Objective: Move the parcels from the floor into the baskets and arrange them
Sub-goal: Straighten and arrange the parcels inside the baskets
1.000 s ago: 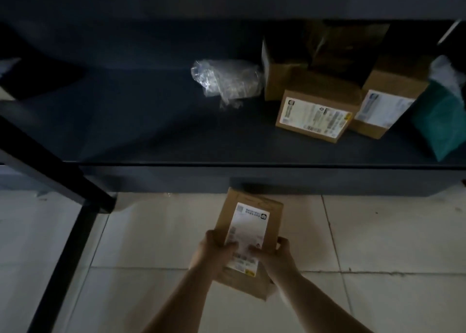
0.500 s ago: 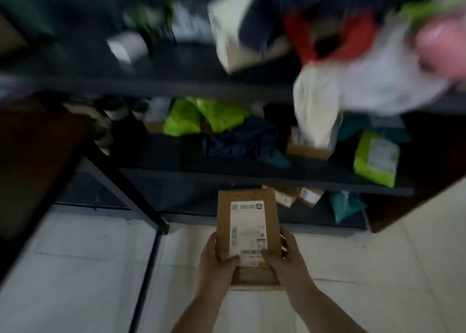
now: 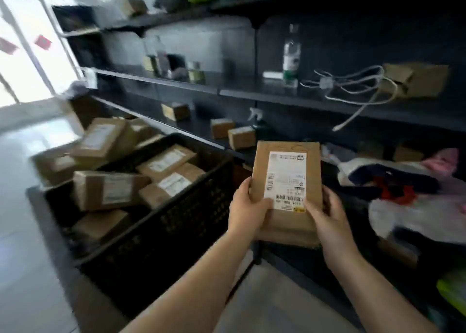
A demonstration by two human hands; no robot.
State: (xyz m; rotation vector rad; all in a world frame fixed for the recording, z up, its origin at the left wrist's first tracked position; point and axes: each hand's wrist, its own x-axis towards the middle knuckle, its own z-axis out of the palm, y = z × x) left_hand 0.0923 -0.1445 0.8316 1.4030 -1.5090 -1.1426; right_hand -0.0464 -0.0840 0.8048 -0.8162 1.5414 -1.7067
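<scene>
I judge the main risk is the parcel (image 3: 287,188) tipping off the heaped boxes in the basket (image 3: 161,229) at left of the frame. My left hand (image 3: 248,207) and right hand (image 3: 325,211) grip its lower corners, centre frame. It's flat brown cardboard with a white barcode label.

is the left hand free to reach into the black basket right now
Probably not yet: the left hand and right hand both grip the parcel. The basket is open-topped beside it.
</scene>
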